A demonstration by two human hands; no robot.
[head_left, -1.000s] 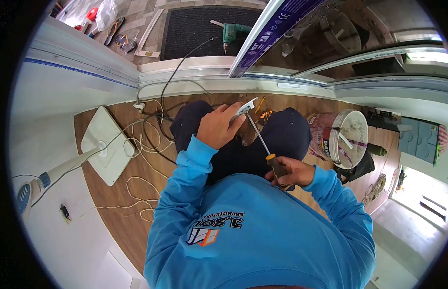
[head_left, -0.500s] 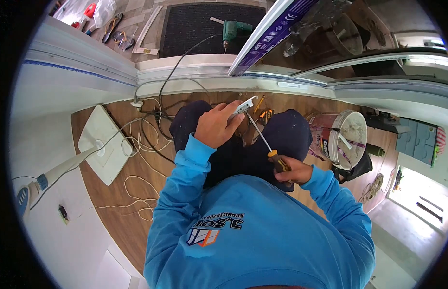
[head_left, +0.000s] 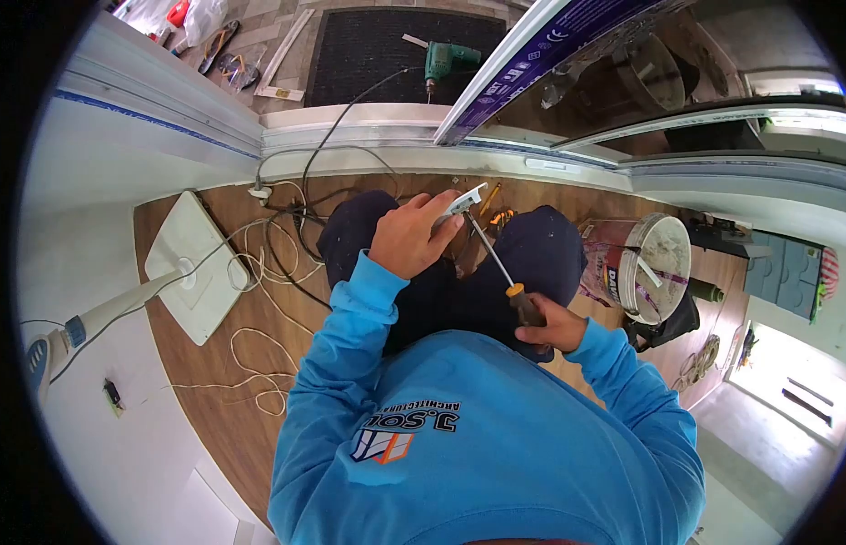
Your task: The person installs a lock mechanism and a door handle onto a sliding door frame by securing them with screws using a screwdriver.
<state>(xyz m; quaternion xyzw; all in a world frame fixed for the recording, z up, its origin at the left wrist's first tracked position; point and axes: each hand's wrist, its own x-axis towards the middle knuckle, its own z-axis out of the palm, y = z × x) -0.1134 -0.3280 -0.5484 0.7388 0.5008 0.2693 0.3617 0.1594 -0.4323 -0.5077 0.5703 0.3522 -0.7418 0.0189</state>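
Note:
My left hand (head_left: 408,238) is closed around a white-and-grey hardware fitting (head_left: 462,202), gripping it above my knees. The exact kind of the fitting does not show. In my right hand (head_left: 559,329) is a screwdriver (head_left: 497,258) with a yellow-and-dark handle, held near my right thigh. Its shaft slants up to the left, and the tip meets the underside of the fitting; the screw, if any, is too small to make out. On the floor just beyond my knees lie a black-and-orange tape measure (head_left: 502,219) and a slim yellow tool (head_left: 490,199).
A paint bucket (head_left: 605,272) stands to my right. Cables (head_left: 259,354) loop over the wooden floor at left, beside a white fan base (head_left: 191,272). Ahead are a sliding door frame (head_left: 350,141) and a green drill (head_left: 446,64) on a dark mat (head_left: 368,54).
My right hand has turned slightly on the screwdriver handle. The fitting and my left hand stay nearly where they were; the view has shifted a little.

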